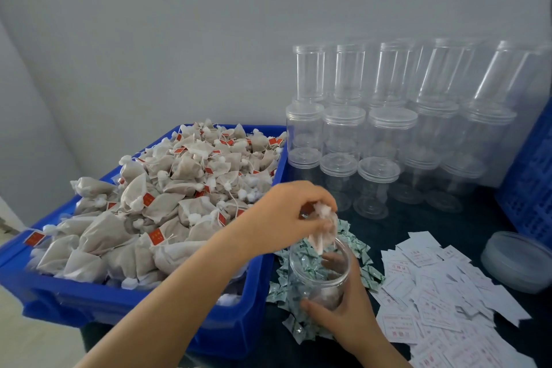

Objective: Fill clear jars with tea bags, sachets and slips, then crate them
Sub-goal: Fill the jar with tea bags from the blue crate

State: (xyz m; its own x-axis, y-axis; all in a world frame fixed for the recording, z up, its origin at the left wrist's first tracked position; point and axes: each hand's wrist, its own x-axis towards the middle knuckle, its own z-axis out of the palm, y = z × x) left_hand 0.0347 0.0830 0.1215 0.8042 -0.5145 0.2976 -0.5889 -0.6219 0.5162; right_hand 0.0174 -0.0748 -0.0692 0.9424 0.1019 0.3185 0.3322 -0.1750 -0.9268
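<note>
Left hand point(286, 212) pinches tea bag point(324, 225) above jar point(319, 272) (right hand point(343, 317) grips it).

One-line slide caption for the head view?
Left hand drops tea bags into open jar held by right hand.

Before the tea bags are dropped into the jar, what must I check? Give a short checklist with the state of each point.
1. Open jar has no lid: ok.
2. Right hand grips the jar steady: ok.
3. Left hand holds tea bags above the mouth: ok.
4. Number of bags in the hand: cannot tell.
5. Sachets and slips lie beside the jar: ok.
</note>
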